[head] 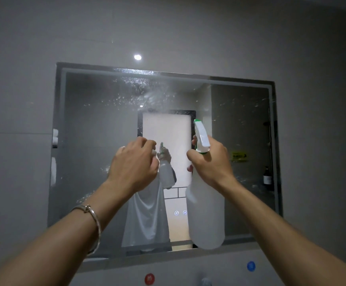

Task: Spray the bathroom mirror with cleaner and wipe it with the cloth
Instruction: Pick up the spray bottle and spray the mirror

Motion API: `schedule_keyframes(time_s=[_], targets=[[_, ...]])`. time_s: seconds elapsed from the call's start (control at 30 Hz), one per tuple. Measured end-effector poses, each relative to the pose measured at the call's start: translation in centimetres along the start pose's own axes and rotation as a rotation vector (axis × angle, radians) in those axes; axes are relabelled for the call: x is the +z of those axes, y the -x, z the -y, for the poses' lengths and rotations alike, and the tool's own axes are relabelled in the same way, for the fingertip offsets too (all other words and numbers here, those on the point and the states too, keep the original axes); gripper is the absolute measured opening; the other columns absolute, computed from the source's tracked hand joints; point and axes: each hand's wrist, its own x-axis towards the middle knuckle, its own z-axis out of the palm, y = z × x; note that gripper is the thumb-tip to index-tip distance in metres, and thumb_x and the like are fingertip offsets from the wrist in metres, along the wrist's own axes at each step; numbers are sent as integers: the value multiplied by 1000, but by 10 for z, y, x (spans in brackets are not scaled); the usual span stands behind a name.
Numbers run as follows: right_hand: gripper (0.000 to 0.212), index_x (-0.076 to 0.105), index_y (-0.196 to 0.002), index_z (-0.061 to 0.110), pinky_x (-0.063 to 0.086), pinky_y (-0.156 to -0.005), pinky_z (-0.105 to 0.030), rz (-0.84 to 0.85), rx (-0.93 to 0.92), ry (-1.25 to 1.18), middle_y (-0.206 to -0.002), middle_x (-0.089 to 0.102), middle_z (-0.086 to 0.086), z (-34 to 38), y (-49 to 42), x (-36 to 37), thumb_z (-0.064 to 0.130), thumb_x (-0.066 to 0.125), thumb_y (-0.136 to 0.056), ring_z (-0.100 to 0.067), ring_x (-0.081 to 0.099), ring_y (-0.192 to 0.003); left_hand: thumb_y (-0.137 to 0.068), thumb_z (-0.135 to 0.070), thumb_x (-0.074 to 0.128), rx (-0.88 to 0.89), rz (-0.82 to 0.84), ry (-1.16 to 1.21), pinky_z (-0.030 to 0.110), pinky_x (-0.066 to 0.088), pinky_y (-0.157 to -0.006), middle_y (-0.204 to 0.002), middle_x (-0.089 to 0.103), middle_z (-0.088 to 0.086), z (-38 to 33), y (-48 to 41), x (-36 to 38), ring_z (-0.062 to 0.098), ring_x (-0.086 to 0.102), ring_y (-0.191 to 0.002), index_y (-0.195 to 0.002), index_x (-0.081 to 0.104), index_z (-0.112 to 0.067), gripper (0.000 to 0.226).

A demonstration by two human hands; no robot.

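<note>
One spray bottle [206,213], neck gripped by the right hand [211,162]; left hand [135,164] curled, around what I cannot tell. One droplet-speckled mirror [97,120]. One red sticker [149,279], one blue sticker [251,266], writing unreadable.

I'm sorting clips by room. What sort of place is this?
Probably a bathroom: a wall mirror, a red marker and a blue marker beneath it, and a dark bottle reflected in it.

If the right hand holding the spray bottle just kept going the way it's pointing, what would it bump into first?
Most likely the mirror: the right hand aims the spray bottle at the glass, with nothing visible between them, though the gap is hard to judge.
</note>
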Motion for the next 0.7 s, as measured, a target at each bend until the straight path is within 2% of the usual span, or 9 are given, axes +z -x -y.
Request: schedule_keyframes(time_s=[0.07, 0.13, 0.27, 0.37, 0.43, 0.53, 0.6, 0.7], targets=[[13, 54, -82, -1, 39, -40, -14, 4, -2, -14, -67, 56, -7, -6, -6, -9, 10, 60, -78, -27, 68, -61, -92, -30, 44, -10, -9, 4, 35, 41, -83, -123, 55, 4, -11, -8, 1, 24, 55, -104, -123, 52, -18, 34], [9, 55, -82, -1, 37, -39, -13, -3, 4, -41, -68, 56, -7, -13, -11, -19, 6, 59, -79, -29, 68, -63, -92, -31, 43, -8, -14, 2, 35, 42, -84, -125, 54, 4, -25, -13, 1, 23, 55, -105, -125, 51, -18, 37], [14, 57, -80, 3, 44, -40, -20, -32, 19, -36, -71, 62, -14, -30, -18, -35, 16, 59, -74, -28, 67, -60, -92, -31, 41, 11, -6, -16, 34, 41, -84, -126, 53, 4, -49, -16, 5, 23, 54, -106, -126, 50, -17, 38], [23, 57, -77, 7, 48, -46, -29, -57, 8, 15, -68, 62, -11, -43, -17, -46, 26, 53, -65, -26, 67, -59, -92, -31, 41, 28, 1, -39, 34, 42, -83, -126, 53, 4, -63, -19, 10, 23, 55, -105, -126, 50, -18, 38], [23, 57, -78, 7, 50, -48, -29, -61, 0, 26, -68, 62, -11, -50, -16, -54, 27, 53, -67, -27, 66, -60, -92, -32, 41, 35, 8, -50, 35, 42, -84, -126, 53, 4, -71, -23, 13, 24, 55, -105, -126, 50, -17, 38], [14, 57, -85, 1, 47, -41, -19, -49, -23, -10, -72, 62, -16, -58, -16, -68, 13, 60, -78, -33, 65, -65, -92, -31, 42, 45, 7, -57, 36, 42, -84, -125, 54, 6, -85, -28, 18, 26, 56, -104, -125, 51, -17, 37], [10, 56, -85, -1, 43, -41, -13, -52, -20, -48, -72, 60, -18, -62, -19, -77, 6, 59, -79, -37, 65, -67, -91, -31, 42, 51, 2, -60, 36, 42, -84, -125, 55, 6, -95, -31, 21, 26, 56, -104, -124, 52, -17, 37], [15, 56, -85, -2, 47, -42, -20, -60, -38, -91, -73, 59, -19, -67, -21, -89, 9, 58, -75, -35, 65, -65, -91, -31, 43, 56, 1, -51, 35, 41, -83, -123, 55, 5, -110, -32, 25, 25, 55, -104, -123, 52, -17, 37]])
